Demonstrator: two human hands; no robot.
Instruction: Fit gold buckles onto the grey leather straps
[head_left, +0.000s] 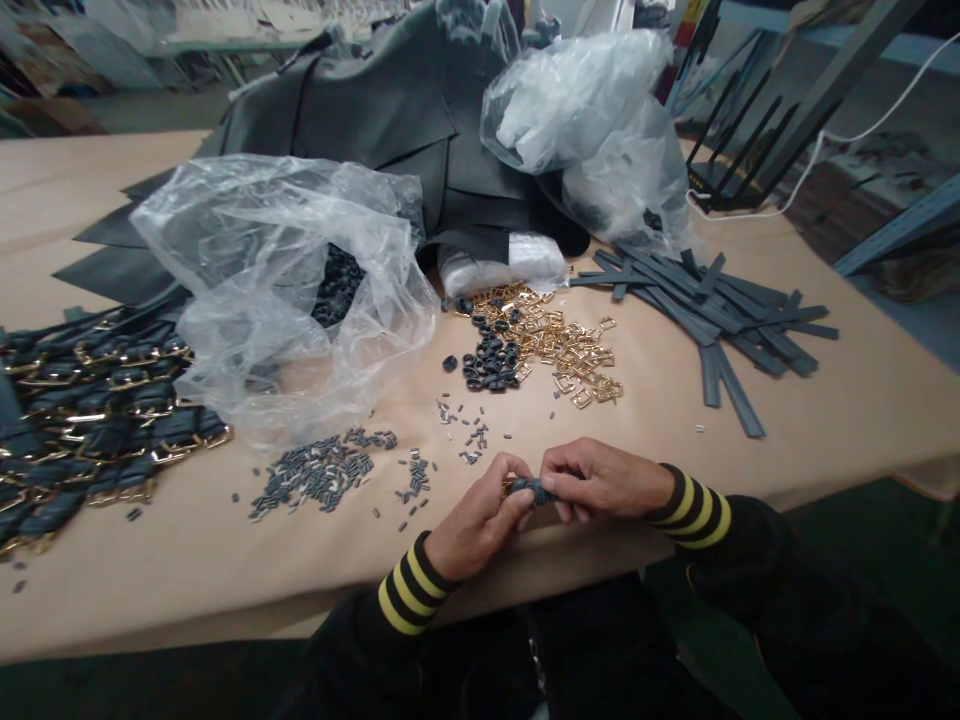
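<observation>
Between my two hands, close to the table's front edge, is a small dark strap piece (531, 488) with a bit of gold metal at its left end. The fingers of my left hand (484, 515) pinch its left part. My right hand (600, 480) grips the right part, its fingers curled and partly hiding it. Beyond the hands lie gold buckles (577, 350) in a loose pile, with black loops (491, 362) beside them. Small dark clips (319, 475) are scattered to the left of my hands.
Dark straps (720, 305) lie at the right. Finished-looking strap and buckle pieces (97, 420) are heaped at the far left. Clear plastic bags (277, 270) and large dark sheets (360, 110) cover the back of the table. A black router (724, 185) with a white cable stands back right.
</observation>
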